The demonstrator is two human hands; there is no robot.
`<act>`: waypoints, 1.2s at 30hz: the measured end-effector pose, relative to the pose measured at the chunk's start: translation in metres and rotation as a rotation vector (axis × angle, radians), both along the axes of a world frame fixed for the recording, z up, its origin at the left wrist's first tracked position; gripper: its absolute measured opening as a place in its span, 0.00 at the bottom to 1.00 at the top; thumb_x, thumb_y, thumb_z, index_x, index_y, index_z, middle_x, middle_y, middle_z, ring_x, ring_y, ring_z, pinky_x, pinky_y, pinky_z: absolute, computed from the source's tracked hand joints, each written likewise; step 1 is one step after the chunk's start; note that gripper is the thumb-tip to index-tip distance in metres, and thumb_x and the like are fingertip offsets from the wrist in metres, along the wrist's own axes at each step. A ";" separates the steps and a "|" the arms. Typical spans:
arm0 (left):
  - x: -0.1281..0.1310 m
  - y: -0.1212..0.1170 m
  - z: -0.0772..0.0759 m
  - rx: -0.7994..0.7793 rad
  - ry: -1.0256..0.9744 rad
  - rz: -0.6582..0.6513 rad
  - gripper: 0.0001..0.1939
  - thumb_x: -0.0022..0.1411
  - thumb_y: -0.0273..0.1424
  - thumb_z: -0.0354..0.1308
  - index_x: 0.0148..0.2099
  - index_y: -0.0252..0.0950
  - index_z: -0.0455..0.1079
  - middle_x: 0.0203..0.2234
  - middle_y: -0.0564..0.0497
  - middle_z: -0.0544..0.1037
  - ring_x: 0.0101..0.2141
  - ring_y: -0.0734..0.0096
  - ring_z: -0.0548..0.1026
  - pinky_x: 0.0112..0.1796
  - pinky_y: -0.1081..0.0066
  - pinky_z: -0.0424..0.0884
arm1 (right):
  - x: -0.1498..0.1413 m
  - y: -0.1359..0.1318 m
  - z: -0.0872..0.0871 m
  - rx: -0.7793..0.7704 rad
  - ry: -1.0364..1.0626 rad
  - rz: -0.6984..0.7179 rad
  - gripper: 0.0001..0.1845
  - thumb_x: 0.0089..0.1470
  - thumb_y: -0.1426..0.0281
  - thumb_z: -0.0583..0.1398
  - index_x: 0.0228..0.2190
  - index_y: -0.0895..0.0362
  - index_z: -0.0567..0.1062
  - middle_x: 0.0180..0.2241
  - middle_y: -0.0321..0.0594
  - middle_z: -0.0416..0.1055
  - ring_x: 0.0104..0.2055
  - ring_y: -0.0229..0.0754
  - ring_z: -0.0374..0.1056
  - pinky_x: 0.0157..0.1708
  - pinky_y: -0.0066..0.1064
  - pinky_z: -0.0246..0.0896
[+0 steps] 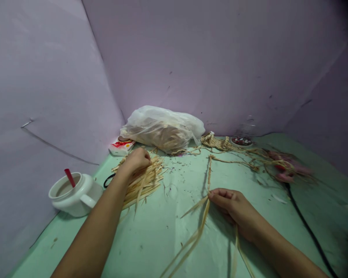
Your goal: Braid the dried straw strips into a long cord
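Braided straw cord (209,173) runs right of the straw strips (145,186), long axis pointing away from the person toward the wall (214,58). The right hand (227,202) pinches its near end, loose strands (203,223) trailing nearer. Left of the strips sits a white pot (82,195). The left hand (137,159) curls over the strips; whether it grips any, I cannot tell. Behind them rests a plastic bag (165,125).

The braid (209,174) and strips (146,187) look matt and fibrous, the bag (165,122) filmy plastic, the pot (75,204) glossy.

light: dim, diffuse | shadows: soft, on table (150,243) | blur: right side | corners: right, dark
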State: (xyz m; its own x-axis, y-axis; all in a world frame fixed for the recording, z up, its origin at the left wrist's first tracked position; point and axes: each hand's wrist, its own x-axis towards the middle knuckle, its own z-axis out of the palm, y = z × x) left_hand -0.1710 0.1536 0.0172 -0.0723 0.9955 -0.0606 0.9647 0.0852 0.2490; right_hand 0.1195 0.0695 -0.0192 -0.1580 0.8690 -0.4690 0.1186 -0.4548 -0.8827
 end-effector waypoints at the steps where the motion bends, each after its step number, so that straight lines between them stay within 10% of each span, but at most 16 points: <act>1: 0.001 0.000 -0.001 -0.007 -0.010 -0.007 0.10 0.39 0.29 0.53 0.27 0.33 0.73 0.20 0.50 0.73 0.24 0.71 0.68 0.24 0.76 0.59 | 0.000 0.000 -0.001 0.001 -0.002 -0.001 0.13 0.38 0.62 0.60 0.23 0.61 0.68 0.11 0.25 0.45 0.13 0.25 0.37 0.14 0.24 0.28; 15: 0.002 -0.022 0.050 -0.074 -0.017 -0.293 0.15 0.37 0.24 0.47 0.27 0.34 0.72 0.19 0.54 0.70 0.23 0.75 0.63 0.23 0.78 0.55 | -0.001 -0.001 0.002 0.020 0.011 0.002 0.14 0.37 0.61 0.60 0.21 0.61 0.68 0.11 0.26 0.46 0.13 0.26 0.38 0.14 0.24 0.28; 22: 0.016 -0.028 0.041 -0.260 -0.127 -0.413 0.25 0.35 0.23 0.46 0.36 0.41 0.74 0.16 0.59 0.68 0.19 0.78 0.60 0.21 0.78 0.53 | 0.001 0.000 0.000 0.010 0.001 0.014 0.14 0.38 0.61 0.60 0.21 0.61 0.67 0.11 0.26 0.46 0.13 0.26 0.37 0.14 0.24 0.28; 28: 0.026 -0.022 0.026 -0.262 -0.121 -0.341 0.10 0.35 0.23 0.49 0.21 0.36 0.72 0.14 0.56 0.68 0.20 0.75 0.64 0.22 0.77 0.57 | 0.000 -0.001 0.003 0.008 0.015 -0.007 0.13 0.36 0.63 0.61 0.21 0.61 0.69 0.10 0.26 0.48 0.12 0.25 0.38 0.13 0.24 0.28; 36: 0.037 -0.028 0.055 0.215 -0.687 -0.338 0.07 0.44 0.30 0.53 0.27 0.32 0.69 0.22 0.52 0.70 0.23 0.78 0.64 0.25 0.77 0.60 | 0.000 0.000 0.000 0.024 0.017 0.007 0.13 0.38 0.62 0.60 0.21 0.60 0.68 0.10 0.25 0.46 0.12 0.26 0.37 0.13 0.24 0.28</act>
